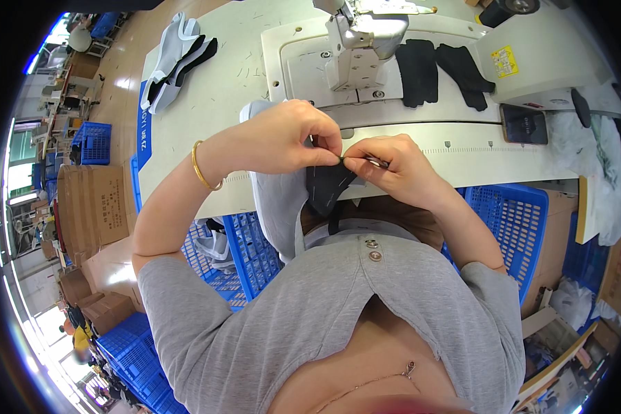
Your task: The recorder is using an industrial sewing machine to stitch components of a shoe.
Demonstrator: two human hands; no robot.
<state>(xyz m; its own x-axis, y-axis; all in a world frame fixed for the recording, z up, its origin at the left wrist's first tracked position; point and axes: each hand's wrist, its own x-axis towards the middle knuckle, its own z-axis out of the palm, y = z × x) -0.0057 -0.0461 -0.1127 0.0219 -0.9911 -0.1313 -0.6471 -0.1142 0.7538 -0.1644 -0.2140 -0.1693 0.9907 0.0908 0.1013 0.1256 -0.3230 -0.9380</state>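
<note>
Black fabric piece (326, 185) | L hand (286, 138) + R hand (393, 165) both pinching its top edge (fingertips touching) | sewing machine (359, 41) far side

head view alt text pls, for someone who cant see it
Both hands pinch a dark fabric piece at a white sewing table's front edge, left hand and right hand meeting fingertip to fingertip. A sewing machine stands behind, with blue crates below.
</note>
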